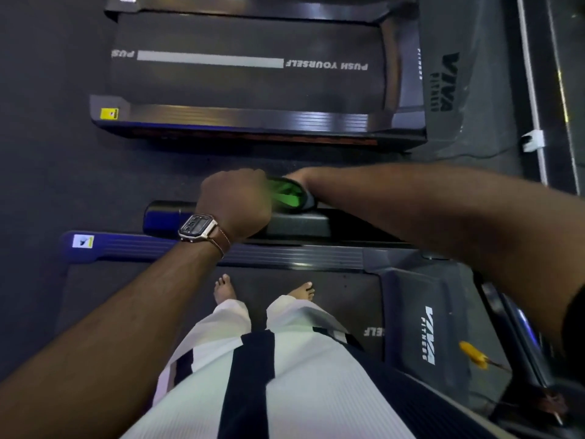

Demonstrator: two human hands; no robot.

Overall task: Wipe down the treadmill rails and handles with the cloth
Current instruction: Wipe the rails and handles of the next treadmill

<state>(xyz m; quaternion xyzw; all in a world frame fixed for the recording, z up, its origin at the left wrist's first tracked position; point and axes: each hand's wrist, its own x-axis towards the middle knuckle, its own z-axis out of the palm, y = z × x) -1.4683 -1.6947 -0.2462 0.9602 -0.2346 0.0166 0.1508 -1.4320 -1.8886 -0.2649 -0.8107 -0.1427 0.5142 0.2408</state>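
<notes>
A bright green cloth point(285, 194) lies bunched on top of the treadmill's dark handrail point(164, 217), which runs left to right in front of me. My left hand point(235, 205), with a watch on its wrist, is curled into a fist at the cloth's left end and grips it on the rail. My right hand point(297, 177) reaches in from the right and meets the cloth's far side. Most of that hand is hidden behind the cloth, so its fingers do not show. The ribbed side rail point(285, 253) of the deck lies just below the handrail.
I stand barefoot on the treadmill belt point(342, 293). The motor cover point(427, 327) with white lettering is at the right, with an orange-handled tool point(473, 354) beside it. A second treadmill point(247, 77) stands parallel beyond a strip of dark floor.
</notes>
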